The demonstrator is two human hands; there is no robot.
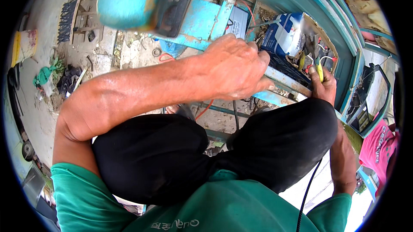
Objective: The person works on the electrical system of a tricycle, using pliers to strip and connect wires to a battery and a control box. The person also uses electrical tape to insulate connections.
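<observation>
My left hand (234, 69) is curled closed above the teal metal frame, in front of the box of tools. Whatever its fingers hold, if anything, is hidden from above. At the right, my right hand (323, 86) grips a pair of pliers (318, 69) by a yellow handle, with the dark jaws pointing away from me. Those jaws lie over an open blue and white cardboard box (282, 36), which contains tools and wires. Just beyond my left hand sits a grey boxy unit (237, 22) with a printed label. A thin grey rod (264, 24) slants between the unit and the box.
Teal metal framework (213, 27) surrounds the work, with a raised teal and black part (129, 2) at upper left. Orange wire (204, 110) and a black cable (235, 116) hang between my knees. Someone in a pink shirt (378, 144) is at far right. Scattered debris covers the left ground.
</observation>
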